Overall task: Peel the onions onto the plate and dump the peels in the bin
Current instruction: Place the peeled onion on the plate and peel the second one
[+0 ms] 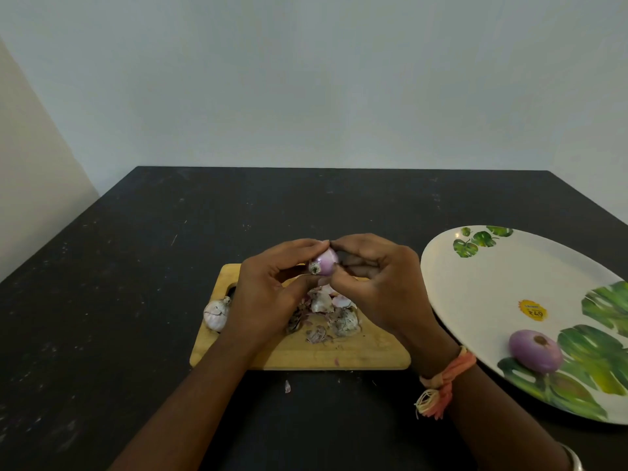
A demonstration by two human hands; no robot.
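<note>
A small purple onion (324,262) is held above the wooden cutting board (367,355), its root end toward me. My left hand (268,294) grips its left side, and my right hand (377,283) pinches it at the top and right. A heap of dry peels (328,316) lies on the board below my hands. An unpeeled onion (215,314) rests at the board's left edge. One peeled purple onion (535,350) sits on the white leaf-patterned plate (475,294) at the right. No bin is in view.
The board and plate lie on a dark table (136,266) against a pale wall. A stray bit of peel (287,386) lies on the table in front of the board. A yellow sticker (533,310) sits mid-plate.
</note>
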